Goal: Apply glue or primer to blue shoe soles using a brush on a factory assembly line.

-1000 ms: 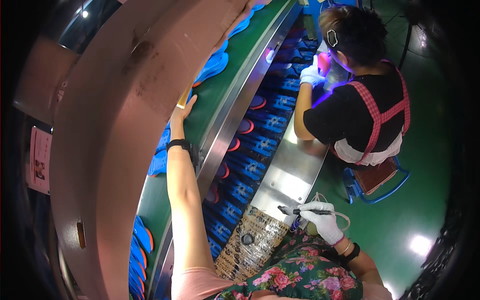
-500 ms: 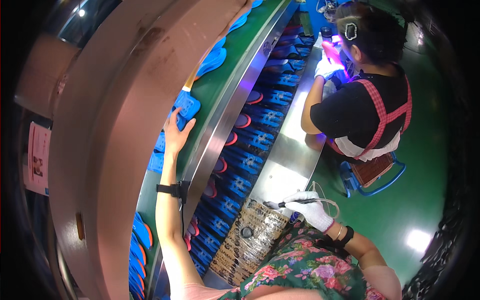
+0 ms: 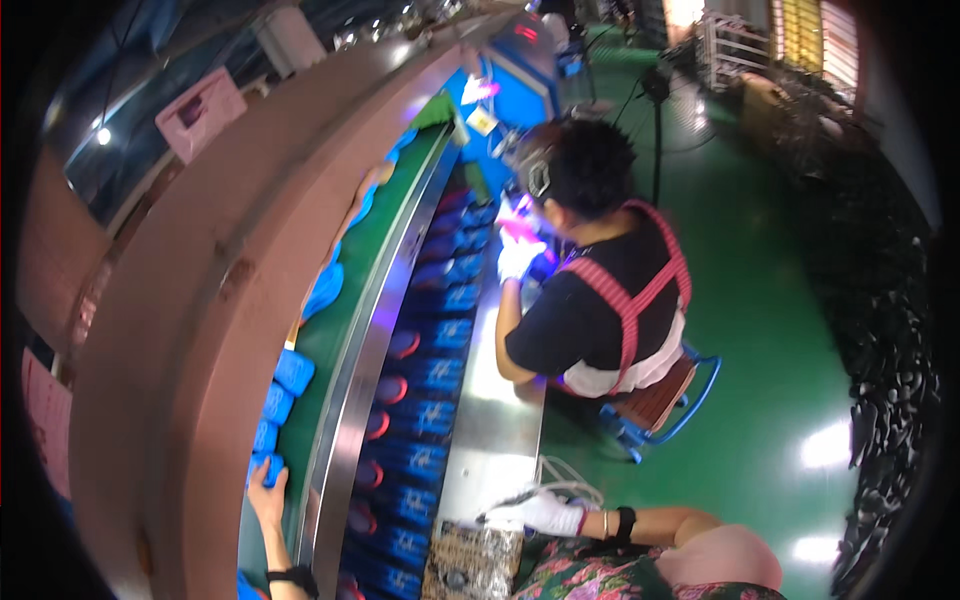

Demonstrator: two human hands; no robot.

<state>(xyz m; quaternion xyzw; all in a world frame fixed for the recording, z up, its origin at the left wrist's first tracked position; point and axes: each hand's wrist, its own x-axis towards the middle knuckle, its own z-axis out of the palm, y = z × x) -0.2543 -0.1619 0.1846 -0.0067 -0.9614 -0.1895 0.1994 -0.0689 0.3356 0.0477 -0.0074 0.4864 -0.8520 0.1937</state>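
My bare left hand (image 3: 266, 496) is at the lower left, over the green conveyor belt (image 3: 318, 420). Its thumb and fingers close round a blue moulded piece (image 3: 268, 468), which looks like part of a shoe sole. Similar blue pieces (image 3: 278, 402) line up just beyond it along the belt. A white glove covers my right hand (image 3: 550, 513), which grips a slim black pen-like tool (image 3: 510, 499) above the metal ledge. A pale cable (image 3: 572, 478) loops behind that hand. The tool's tip is blurred.
A brown metal housing (image 3: 190, 330) overhangs the belt's left side. Blue soles with pink-red parts (image 3: 425, 415) fill a rack beside the metal ledge (image 3: 480, 430). A tape-covered board (image 3: 470, 560) lies nearest me. Ahead on the right, a co-worker (image 3: 610, 290) sits on a stool (image 3: 655, 400) under purple light.
The view has swung up and to the right, showing more of the room. My left hand is now at a blue piece nearer me on the belt. My right hand still holds the tool.
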